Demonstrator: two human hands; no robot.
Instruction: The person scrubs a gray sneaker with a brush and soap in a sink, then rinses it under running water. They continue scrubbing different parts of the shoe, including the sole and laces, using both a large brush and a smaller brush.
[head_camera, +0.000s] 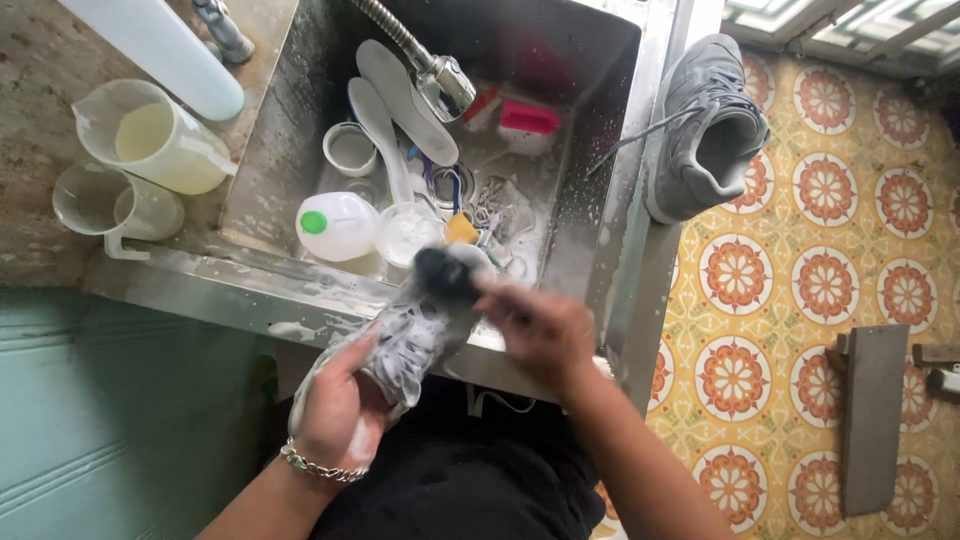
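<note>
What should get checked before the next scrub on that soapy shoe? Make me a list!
1. Left hand has a firm grip on the soapy grey sneaker: ok.
2. Right hand on the dark brush: ok, though blurred.
3. Sneaker held over the steel sink: ok.
4. Water running from the metal faucet: cannot tell.
5. Second grey sneaker steady on the sink edge: not ok, it overhangs the patterned floor.

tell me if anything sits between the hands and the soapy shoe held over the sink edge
Nothing visible does. The left hand grips the soapy grey shoe directly from below, and the right hand is at its dark toe end, blurred. The other grey shoe rests apart on the sink rim.
</note>
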